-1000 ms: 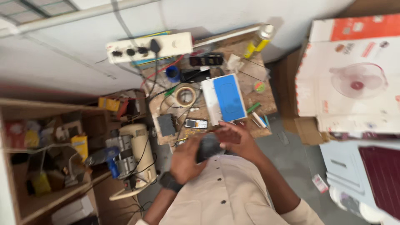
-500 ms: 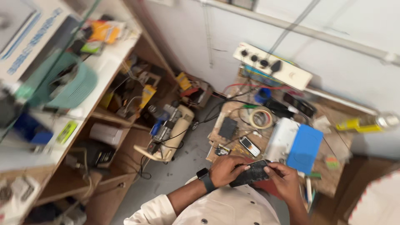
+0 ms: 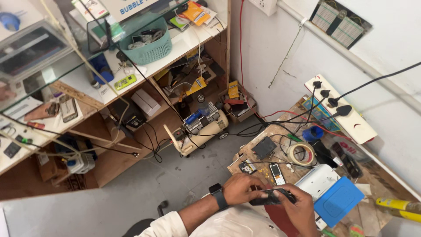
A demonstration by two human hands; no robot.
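Observation:
My left hand point(image 3: 239, 188) and my right hand point(image 3: 300, 206) both grip a dark phone point(image 3: 269, 197) held flat over my lap, at the front edge of a small wooden workbench point(image 3: 280, 134). A black watch sits on my left wrist. On the bench just beyond the hands lie a small keypad phone point(image 3: 276, 172), a roll of tape point(image 3: 301, 153) and a dark circuit board point(image 3: 264, 147). A white machine with a blue pad point(image 3: 338, 199) stands to the right of my hands.
A white power strip point(image 3: 340, 109) with black plugs leans on the wall behind the bench. A small air compressor point(image 3: 202, 125) sits on the grey floor. Wooden shelves point(image 3: 144, 70) at left hold a teal basket point(image 3: 147, 41), boxes and cables. A yellow can point(image 3: 397, 206) lies far right.
The camera has swung and tilted, so the shelves now fill the left and the bench sits lower right. Both hands stay on the dark phone throughout.

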